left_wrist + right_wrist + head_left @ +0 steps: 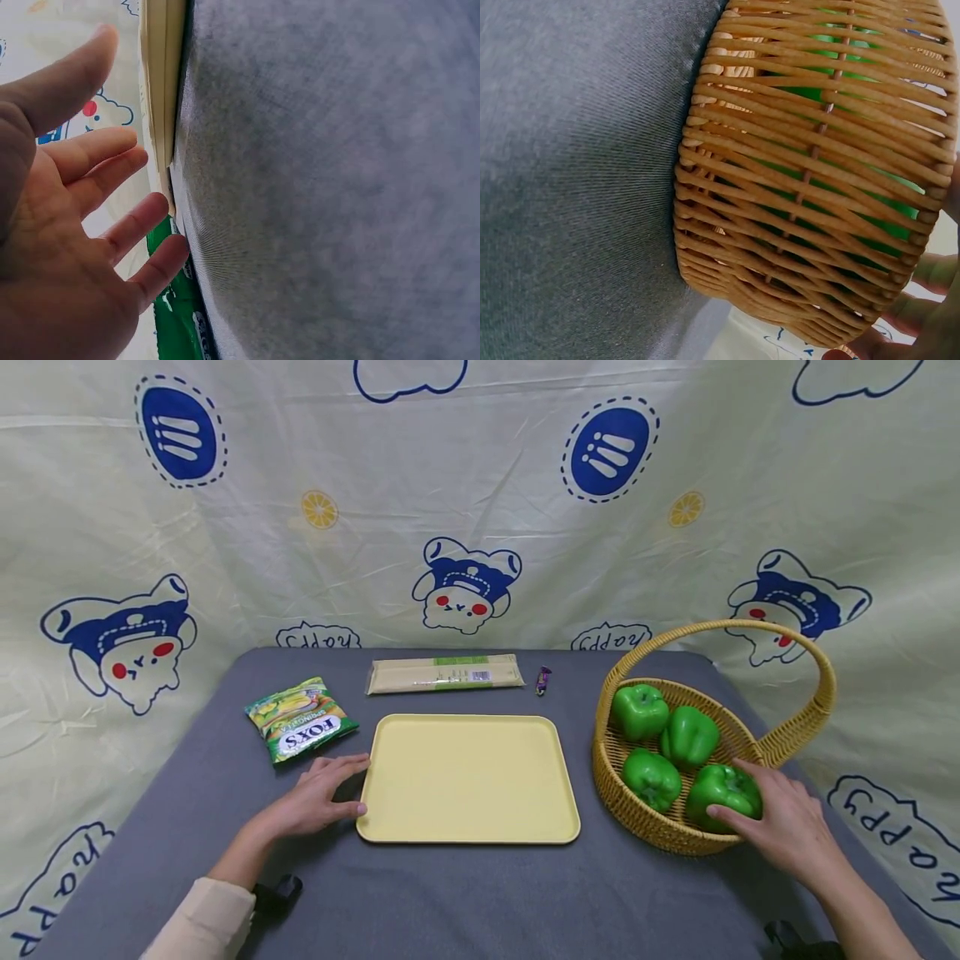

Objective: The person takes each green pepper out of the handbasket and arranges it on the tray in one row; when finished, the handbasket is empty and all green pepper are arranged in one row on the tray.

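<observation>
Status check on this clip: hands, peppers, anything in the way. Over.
Left hand at left edge of tray. Right hand at front-right green pepper, grip unclear. Pepper inside basket; handle rises beside right hand.

front-right green pepper: glossy, inside wicker basket | pale-yellow tray: flat, rectangular, left of basket

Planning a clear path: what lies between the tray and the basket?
The head view shows only bare grey tablecloth between the tray and the basket.
</observation>
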`<state>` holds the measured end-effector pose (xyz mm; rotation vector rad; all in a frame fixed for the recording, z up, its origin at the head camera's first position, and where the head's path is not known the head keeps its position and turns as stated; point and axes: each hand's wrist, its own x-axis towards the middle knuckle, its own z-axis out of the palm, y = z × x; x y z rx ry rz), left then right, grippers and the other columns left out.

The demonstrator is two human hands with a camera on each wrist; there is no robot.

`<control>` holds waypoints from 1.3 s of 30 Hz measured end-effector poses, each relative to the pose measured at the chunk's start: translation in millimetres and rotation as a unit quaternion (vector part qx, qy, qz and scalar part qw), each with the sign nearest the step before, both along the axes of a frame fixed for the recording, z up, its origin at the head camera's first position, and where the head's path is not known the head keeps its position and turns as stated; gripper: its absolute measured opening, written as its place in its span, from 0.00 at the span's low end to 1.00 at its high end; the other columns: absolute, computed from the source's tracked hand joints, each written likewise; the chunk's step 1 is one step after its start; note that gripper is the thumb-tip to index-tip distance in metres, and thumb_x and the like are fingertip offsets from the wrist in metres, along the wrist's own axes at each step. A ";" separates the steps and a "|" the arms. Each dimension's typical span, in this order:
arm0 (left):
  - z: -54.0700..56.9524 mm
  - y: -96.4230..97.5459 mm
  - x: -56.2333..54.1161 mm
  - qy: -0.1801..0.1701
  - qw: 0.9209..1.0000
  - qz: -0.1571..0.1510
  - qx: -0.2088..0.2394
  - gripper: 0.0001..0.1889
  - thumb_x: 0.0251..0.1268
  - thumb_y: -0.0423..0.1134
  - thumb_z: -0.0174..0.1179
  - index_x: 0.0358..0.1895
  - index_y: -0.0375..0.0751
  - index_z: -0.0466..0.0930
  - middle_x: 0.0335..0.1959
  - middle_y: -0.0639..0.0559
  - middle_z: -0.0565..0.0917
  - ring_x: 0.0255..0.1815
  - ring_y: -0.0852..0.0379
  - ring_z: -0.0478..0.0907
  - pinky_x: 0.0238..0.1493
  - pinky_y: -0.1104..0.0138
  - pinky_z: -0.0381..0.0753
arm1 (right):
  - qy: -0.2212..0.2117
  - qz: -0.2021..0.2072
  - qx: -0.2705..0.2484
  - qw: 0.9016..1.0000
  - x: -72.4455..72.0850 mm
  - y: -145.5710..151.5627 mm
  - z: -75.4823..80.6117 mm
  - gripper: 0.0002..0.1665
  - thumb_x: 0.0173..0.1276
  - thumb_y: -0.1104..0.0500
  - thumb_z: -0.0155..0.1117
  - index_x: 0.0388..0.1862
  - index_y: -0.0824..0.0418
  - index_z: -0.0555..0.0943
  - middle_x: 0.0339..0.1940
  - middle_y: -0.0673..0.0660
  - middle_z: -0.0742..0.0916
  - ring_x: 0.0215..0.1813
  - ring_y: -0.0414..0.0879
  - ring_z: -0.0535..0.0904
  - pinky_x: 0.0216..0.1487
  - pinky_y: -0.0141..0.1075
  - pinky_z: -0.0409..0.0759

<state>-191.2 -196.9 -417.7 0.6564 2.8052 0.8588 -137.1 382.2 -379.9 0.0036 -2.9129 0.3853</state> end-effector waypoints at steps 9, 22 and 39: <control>-2.1 -2.4 -2.7 -0.018 1.000 -0.018 -0.002 0.37 0.59 0.48 0.63 0.69 0.37 0.62 0.71 0.41 0.63 0.65 0.38 0.58 0.60 0.38 0.54 | -0.002 0.003 -0.008 1.000 1.9 4.7 -1.4 0.47 0.58 0.40 0.67 0.64 0.70 0.64 0.52 0.78 0.73 0.45 0.71 0.67 0.35 0.53 0.61; -6.4 -6.3 -5.2 -0.027 0.999 -0.030 -0.003 0.39 0.58 0.48 0.64 0.70 0.36 0.61 0.72 0.41 0.61 0.65 0.38 0.57 0.58 0.36 0.53 | -0.004 0.006 -0.011 1.000 1.0 5.2 -3.4 0.46 0.59 0.42 0.66 0.64 0.72 0.64 0.52 0.78 0.72 0.46 0.71 0.67 0.38 0.57 0.60; -7.9 -1.6 -6.9 -0.029 0.999 -0.020 -0.021 0.42 0.55 0.53 0.65 0.70 0.39 0.61 0.71 0.42 0.63 0.63 0.41 0.60 0.55 0.39 0.56 | 0.035 -0.004 -0.026 0.999 6.6 -3.7 6.6 0.46 0.59 0.42 0.67 0.65 0.70 0.65 0.52 0.76 0.72 0.46 0.67 0.67 0.37 0.55 0.63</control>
